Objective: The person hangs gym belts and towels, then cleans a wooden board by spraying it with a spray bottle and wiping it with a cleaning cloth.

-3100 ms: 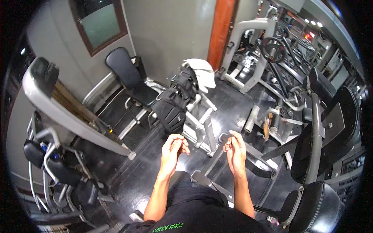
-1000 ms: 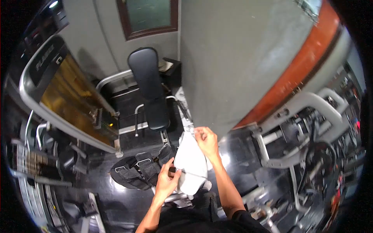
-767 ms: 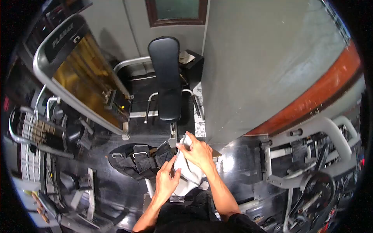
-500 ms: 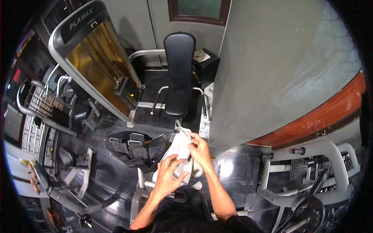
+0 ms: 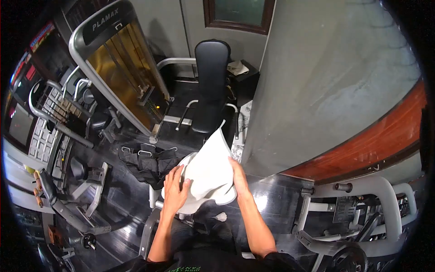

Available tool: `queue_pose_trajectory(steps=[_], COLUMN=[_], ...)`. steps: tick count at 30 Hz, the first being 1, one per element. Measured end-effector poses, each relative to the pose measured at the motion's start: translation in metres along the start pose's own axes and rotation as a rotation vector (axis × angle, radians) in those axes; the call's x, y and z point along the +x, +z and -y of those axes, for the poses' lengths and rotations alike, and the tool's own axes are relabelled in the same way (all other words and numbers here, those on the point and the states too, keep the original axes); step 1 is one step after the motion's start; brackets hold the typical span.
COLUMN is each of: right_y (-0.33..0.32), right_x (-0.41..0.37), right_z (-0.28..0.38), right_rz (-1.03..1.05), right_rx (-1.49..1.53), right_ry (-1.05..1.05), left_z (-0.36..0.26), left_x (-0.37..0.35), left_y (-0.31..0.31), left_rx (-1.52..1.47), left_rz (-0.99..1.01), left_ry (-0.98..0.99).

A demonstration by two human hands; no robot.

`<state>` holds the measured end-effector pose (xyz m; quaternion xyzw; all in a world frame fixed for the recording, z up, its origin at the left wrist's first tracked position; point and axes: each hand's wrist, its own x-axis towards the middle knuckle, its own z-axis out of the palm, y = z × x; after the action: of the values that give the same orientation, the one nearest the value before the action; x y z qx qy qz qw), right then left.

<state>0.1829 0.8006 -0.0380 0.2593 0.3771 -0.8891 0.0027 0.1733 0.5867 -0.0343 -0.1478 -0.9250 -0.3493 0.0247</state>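
A white cloth [image 5: 207, 170] is spread out between my two hands, with one corner pointing up toward the black seat. My left hand [image 5: 176, 189] holds its left edge, thumb on top of the fabric. At the right edge, my right hand [image 5: 240, 180] grips the cloth, its fingertips partly hidden behind it. Just left of the cloth lies a black strapped fabric item [image 5: 147, 164] with metal hooks or handles. The cloth covers most of what is under it.
Ahead stands a black padded seat [image 5: 212, 86] beside a PLAMAX weight machine [image 5: 113, 68]. A grey wall [image 5: 317, 90] rises on the right, with a grey-framed machine [image 5: 389, 204] below it. More gym equipment [image 5: 90, 190] fills the left side. A small black stand [image 5: 247, 79] bears a light cloth.
The white cloth has gone from a narrow fold to a wide spread sheet. My hands have moved apart, the left one to the left and the right one slightly to the right.
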Motion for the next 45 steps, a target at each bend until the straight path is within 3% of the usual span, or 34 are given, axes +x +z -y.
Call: queue_pose_trajectory(steps=[2,10,17,20,26,28,30,33,38,40,41,43,45], right_y=[-0.013,-0.030,-0.033,-0.027,-0.030,-0.035,-0.035,-0.030,-0.022,-0.013,-0.011,-0.006,-0.001], right_x=[-0.003,-0.013,-0.009,-0.011,-0.021,-0.017,-0.019,-0.022,-0.020,-0.032,-0.037,-0.051,-0.057], right_z=[-0.004,0.001,0.002,0.002,0.011,0.007,0.009,0.018,0.016,0.018,0.027,0.042,0.052], right_rz=[0.133,0.250,0.228,0.142,0.286,0.320,0.305,0.272,0.302,0.237,0.306,0.301,0.322], right_rx=[-0.218,-0.380,-0.542,-0.578,-0.738,-0.769,-0.699,-0.679,-0.681,-0.717,-0.744,-0.803,-0.802], right_ry=[-0.031,-0.185,-0.265,-0.115,-0.207,-0.476,-0.507,-0.219,-0.295,-0.311,-0.263,-0.302,-0.418], left_z=[0.006,-0.003,-0.005,-0.008,-0.012,-0.026,-0.035,-0.038,-0.025,-0.033,-0.038,-0.057,-0.072], left_x=[0.001,-0.002,-0.006,-0.008,-0.012,-0.009,-0.002,0.011,0.020,0.026,0.026,0.030,0.038], left_y=[0.004,0.009,0.017,0.018,0.003,-0.009,-0.014,-0.009,0.001,-0.004,-0.005,-0.003,-0.011], left_rx=[0.061,0.152,0.240,0.297,0.302,0.303,0.269,0.176,0.206,0.058,0.058,-0.367,-0.458], left_rz=[0.013,-0.010,-0.017,-0.016,0.150,0.231,0.236,0.272,0.469,0.460,0.468,0.316,0.412], left_ry=[0.045,0.100,0.087,0.102,0.121,0.131,0.154,0.227,0.163,0.292,0.293,0.353,0.306])
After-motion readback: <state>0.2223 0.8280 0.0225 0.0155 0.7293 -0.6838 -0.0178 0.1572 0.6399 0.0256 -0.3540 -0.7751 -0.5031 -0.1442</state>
